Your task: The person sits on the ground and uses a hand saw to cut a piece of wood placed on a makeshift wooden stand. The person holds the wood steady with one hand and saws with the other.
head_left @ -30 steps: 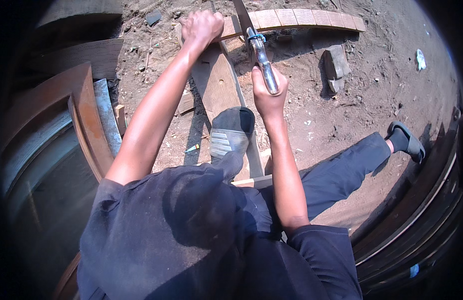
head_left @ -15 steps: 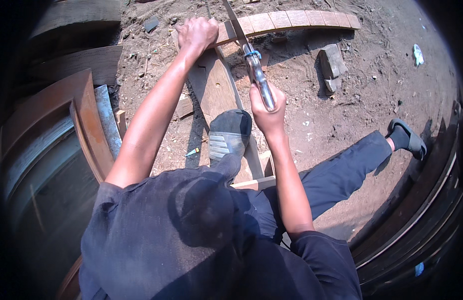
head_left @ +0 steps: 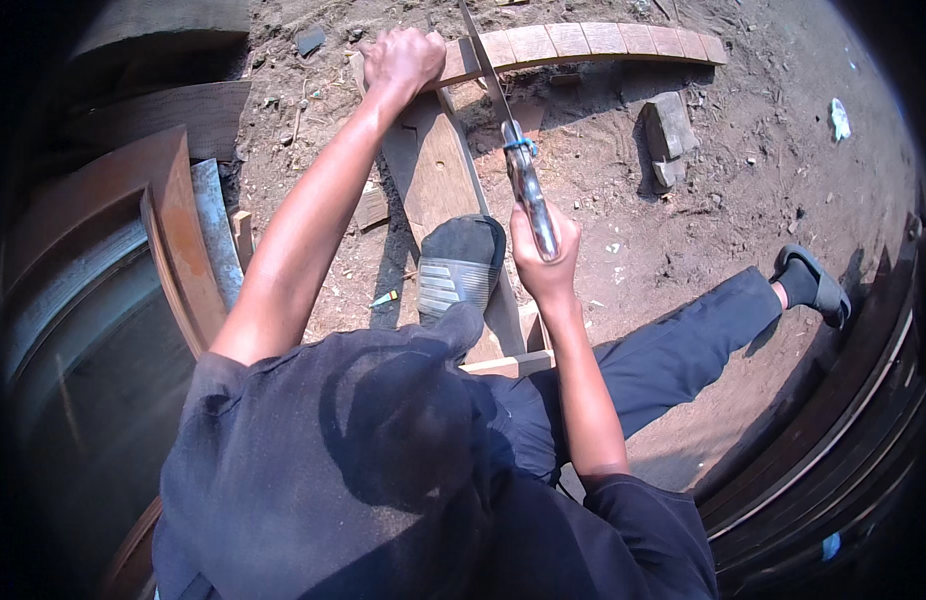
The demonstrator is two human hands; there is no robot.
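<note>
My right hand point(head_left: 548, 248) is closed round the handle of a handsaw point(head_left: 493, 80), which has a blue tie near the base of its blade. The blade lies across a curved wooden piece point(head_left: 603, 40), close to its left part. Several evenly spaced cross lines mark the top of that piece. At its left end my left hand point(head_left: 405, 60) is closed over the wood, pressing it on a long plank point(head_left: 438, 165). My foot in a dark slipper point(head_left: 463, 255) rests on the plank nearer to me.
A brown curved wooden frame point(head_left: 173, 220) and stacked boards point(head_left: 163, 120) stand at the left. Wooden blocks point(head_left: 669, 130) lie on the dirt right of the plank. My other leg point(head_left: 693, 335) stretches right, towards dark long pieces point(head_left: 833, 440) along the edge.
My right hand has drawn the saw back towards me and slightly right. My left hand stays on the curved wooden piece; the whole view has shifted a little.
</note>
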